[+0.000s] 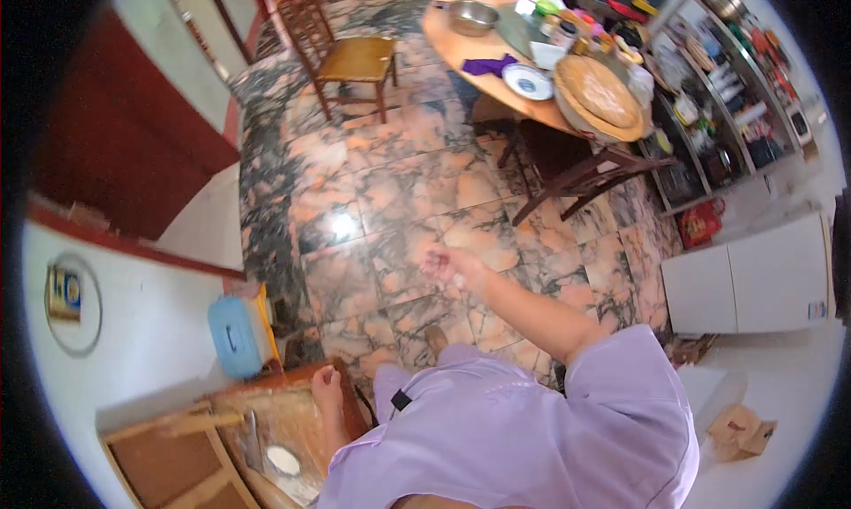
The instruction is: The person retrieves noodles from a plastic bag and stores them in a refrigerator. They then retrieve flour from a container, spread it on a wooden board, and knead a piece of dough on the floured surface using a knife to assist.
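Observation:
My right hand (453, 268) hangs over the tiled floor in front of me, its fingers loosely curled and nothing visible in it. My left hand (327, 380) is at the lower left, fingers bent, beside the edge of a floury wooden work surface (266, 409); no object shows in it. On that surface lie a metal blade-like tool (253, 436), a white round thing (284, 460) that may be dough or a dish of flour, and a wooden rod (272, 490), partly cut off by the view.
A round table (439, 50) at the top right bears a steel pan (473, 18), a purple cloth (487, 66), a plate (527, 82) and a large wooden lid (598, 97). Two wooden chairs (356, 58) stand near. A blue lidded box (234, 336) is at left, a white refrigerator (744, 276) at right.

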Motion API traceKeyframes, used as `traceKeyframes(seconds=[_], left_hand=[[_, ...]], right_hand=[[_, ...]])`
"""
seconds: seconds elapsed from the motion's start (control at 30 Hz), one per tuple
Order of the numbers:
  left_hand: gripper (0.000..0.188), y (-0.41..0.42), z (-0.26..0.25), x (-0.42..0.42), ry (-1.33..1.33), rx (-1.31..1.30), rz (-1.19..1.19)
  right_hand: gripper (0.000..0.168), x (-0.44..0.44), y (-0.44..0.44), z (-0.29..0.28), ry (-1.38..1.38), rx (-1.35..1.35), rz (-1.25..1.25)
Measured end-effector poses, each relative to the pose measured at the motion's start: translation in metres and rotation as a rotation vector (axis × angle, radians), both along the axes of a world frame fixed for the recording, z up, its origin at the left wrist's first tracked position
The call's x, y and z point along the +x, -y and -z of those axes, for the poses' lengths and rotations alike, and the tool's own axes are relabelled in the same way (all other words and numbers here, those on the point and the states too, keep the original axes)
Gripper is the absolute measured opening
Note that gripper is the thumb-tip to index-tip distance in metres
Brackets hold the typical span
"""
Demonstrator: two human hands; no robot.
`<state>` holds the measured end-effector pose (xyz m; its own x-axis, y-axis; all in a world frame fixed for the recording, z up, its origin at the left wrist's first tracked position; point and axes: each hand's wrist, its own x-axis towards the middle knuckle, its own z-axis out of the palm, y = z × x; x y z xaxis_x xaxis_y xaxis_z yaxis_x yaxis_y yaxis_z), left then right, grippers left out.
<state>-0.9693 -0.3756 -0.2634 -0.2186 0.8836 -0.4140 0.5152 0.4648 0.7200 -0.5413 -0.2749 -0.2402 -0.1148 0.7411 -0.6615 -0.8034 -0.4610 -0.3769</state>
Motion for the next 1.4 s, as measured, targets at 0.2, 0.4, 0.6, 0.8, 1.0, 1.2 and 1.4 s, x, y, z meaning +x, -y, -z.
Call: traceKeyframes(seconds=[0.2, 0.4, 0.6, 0.8, 1.0, 1.2, 1.4], left_hand=[[0.026, -0.165, 0.018, 0.108, -0.104, -0.017, 0.34], [0.03, -0.323, 0.057, 0.254, -0.031, 0.075, 0.63], [0.038, -0.442, 0.028, 0.475, 0.265, -0.152, 0.735], [0.046, -0.495, -0.041, 0.712, 0.486, -0.42, 0.868], [0.054, -0.507, -0.061, 0.896, 0.563, -0.534, 0.789], [0.055, -0.526, -0.039, 0.999, 0.591, -0.572, 0.751], [0.046, -0.538, -0.038, 1.014, 0.6, -0.553, 0.742]], right_hand=[[0.023, 0.161, -0.035, -0.043, 0.028, 0.177, 0.407], [0.024, 0.289, -0.044, -0.066, 0.085, 0.178, 0.747], [0.022, 0.411, -0.038, -0.089, 0.192, 0.347, 0.944], [0.022, 0.52, -0.031, -0.1, 0.313, 0.265, 1.192], [0.022, 0.643, -0.041, -0.072, 0.291, 0.203, 1.393], [0.026, 0.72, -0.061, -0.081, 0.327, 0.145, 1.398], [0.032, 0.752, -0.055, -0.082, 0.356, 0.059, 1.472]])
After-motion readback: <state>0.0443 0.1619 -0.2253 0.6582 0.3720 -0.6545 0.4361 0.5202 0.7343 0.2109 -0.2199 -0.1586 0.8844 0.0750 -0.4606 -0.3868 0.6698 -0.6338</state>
